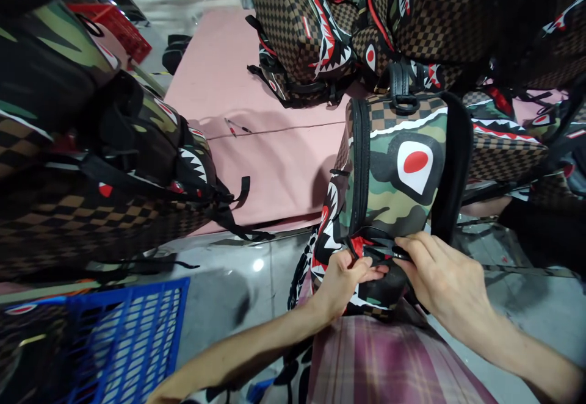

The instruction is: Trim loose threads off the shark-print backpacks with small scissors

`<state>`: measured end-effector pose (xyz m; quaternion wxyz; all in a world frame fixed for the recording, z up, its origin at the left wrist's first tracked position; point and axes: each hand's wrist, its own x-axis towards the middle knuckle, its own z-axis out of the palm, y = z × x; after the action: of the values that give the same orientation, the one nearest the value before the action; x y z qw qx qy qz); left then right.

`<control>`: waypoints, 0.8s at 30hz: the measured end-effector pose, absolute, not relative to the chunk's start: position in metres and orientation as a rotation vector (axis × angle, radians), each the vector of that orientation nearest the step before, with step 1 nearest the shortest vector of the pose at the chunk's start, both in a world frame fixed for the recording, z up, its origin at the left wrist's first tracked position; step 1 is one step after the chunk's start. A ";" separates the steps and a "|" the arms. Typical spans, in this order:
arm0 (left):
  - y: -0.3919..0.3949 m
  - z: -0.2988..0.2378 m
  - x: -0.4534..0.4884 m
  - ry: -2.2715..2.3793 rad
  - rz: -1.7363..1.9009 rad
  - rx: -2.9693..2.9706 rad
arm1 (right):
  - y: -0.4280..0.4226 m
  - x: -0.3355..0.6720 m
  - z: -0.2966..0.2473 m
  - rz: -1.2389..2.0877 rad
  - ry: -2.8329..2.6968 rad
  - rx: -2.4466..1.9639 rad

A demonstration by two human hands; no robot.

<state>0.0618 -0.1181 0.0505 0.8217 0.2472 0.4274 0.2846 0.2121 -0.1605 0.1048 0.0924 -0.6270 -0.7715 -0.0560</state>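
Note:
A camouflage and brown-check backpack [398, 166] stands on its side in front of me, with a red eye print and white shark teeth. Its side pocket [359, 245] gapes and shows a red lining. My left hand [343, 279] is closed, pinching the lower edge of that pocket between thumb and fingers. At the pocket's right end my right hand [439, 276] is closed on a slim dark piece with a shiny edge; whether this is a small tool or part of the pocket edge, I cannot tell. A black strap [458, 160] curves along the backpack's right side.
Several finished-looking check backpacks [293, 25] crowd the far end of the pink table [274, 160]. More camouflage bags [137, 141] are piled at left, straps hanging over the edge. Two pen-like items [231, 127] lie on the table. A blue crate [137, 331] stands low at left.

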 end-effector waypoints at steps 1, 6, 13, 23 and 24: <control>-0.118 0.049 0.061 0.900 0.604 0.536 | -0.160 0.208 0.104 -0.214 -2.305 -1.863; -0.116 0.046 0.058 0.893 0.575 0.600 | -0.154 0.199 0.107 -0.262 -2.358 -1.864; -0.116 0.048 0.057 0.890 0.573 0.646 | -0.148 0.195 0.112 -0.146 -2.370 -1.943; -0.118 0.042 0.056 0.840 0.613 0.661 | -0.154 0.188 0.100 -0.104 -2.125 -2.099; -0.118 0.041 0.055 0.833 0.620 0.658 | -0.157 0.187 0.098 -0.129 -2.095 -2.103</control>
<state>0.0553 -0.1185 0.0414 0.8169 0.3088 0.3909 0.2908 0.1866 -0.1569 0.0980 0.0852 -0.7052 -0.7026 -0.0434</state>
